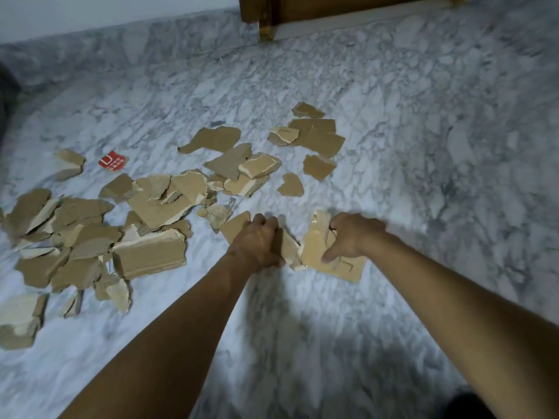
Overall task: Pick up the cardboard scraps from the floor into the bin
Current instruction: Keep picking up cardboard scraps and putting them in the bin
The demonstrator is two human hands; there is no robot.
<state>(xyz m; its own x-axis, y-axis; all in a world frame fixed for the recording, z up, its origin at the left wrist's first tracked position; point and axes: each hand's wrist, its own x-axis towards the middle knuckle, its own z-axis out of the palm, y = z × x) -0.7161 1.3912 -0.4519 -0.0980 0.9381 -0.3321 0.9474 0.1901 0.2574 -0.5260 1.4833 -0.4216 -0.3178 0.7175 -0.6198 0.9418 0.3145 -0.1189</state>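
Note:
Several torn brown cardboard scraps lie scattered over the marble floor (423, 176). My left hand (260, 240) grips a flat scrap (234, 226) at the near edge of the scatter, fingers curled round it. My right hand (352, 235) holds a taped, glossy cardboard piece (317, 252), thumb pressed on its face and fingers curled over its upper edge. A big heap of scraps (99, 234) lies to the left, and a looser group (317, 137) farther away. No bin is in view.
A small red printed card (112, 160) lies among the scraps at the left. A wooden door and frame (302, 10) stand at the far wall, above a grey marble skirting (121, 46). A dark object (7, 92) shows at the left edge.

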